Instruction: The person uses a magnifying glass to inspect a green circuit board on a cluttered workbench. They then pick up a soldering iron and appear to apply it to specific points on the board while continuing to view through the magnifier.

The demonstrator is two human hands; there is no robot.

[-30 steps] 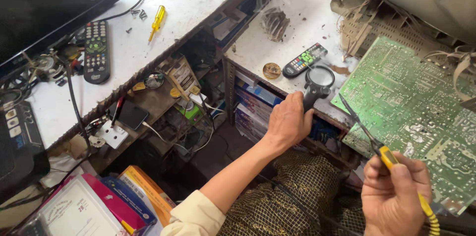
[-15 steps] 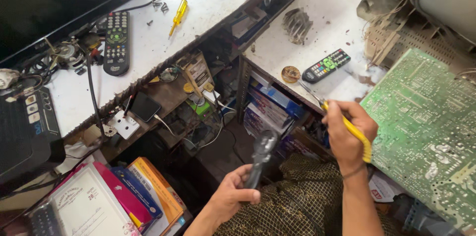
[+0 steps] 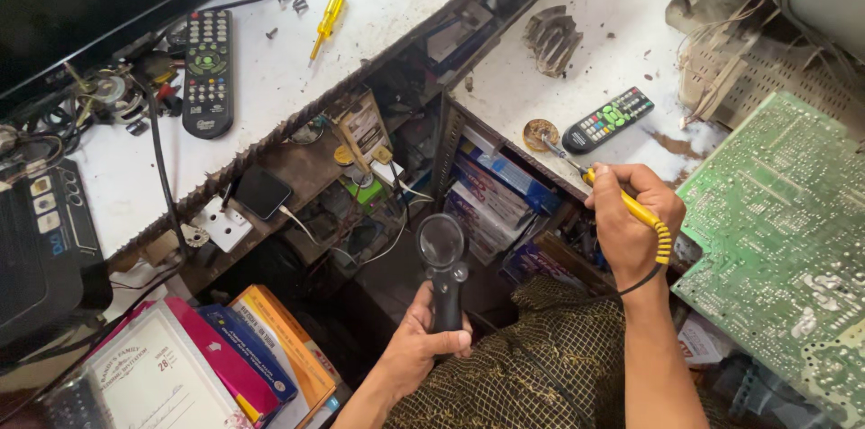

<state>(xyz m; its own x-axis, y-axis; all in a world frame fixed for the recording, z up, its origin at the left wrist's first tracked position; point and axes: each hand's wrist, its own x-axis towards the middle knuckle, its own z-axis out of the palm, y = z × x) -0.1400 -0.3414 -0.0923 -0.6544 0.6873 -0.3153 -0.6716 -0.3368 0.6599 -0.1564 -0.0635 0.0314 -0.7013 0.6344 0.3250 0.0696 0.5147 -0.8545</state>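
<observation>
1. Green circuit board (image 3: 775, 222) lies at the right, beside the bench (image 3: 622, 23).
2. Shelf under the bench holds stacked boxes (image 3: 491, 190).
3. My left hand (image 3: 423, 343) has its fingers clenched round a black magnifying glass (image 3: 441, 271), held upright over my lap.
4. My right hand (image 3: 631, 226) grips a yellow-handled soldering iron (image 3: 631, 204), its tip in the small round tin (image 3: 541, 133). I judge tip dipping is in hand; the next move calls for a steady lift.
</observation>
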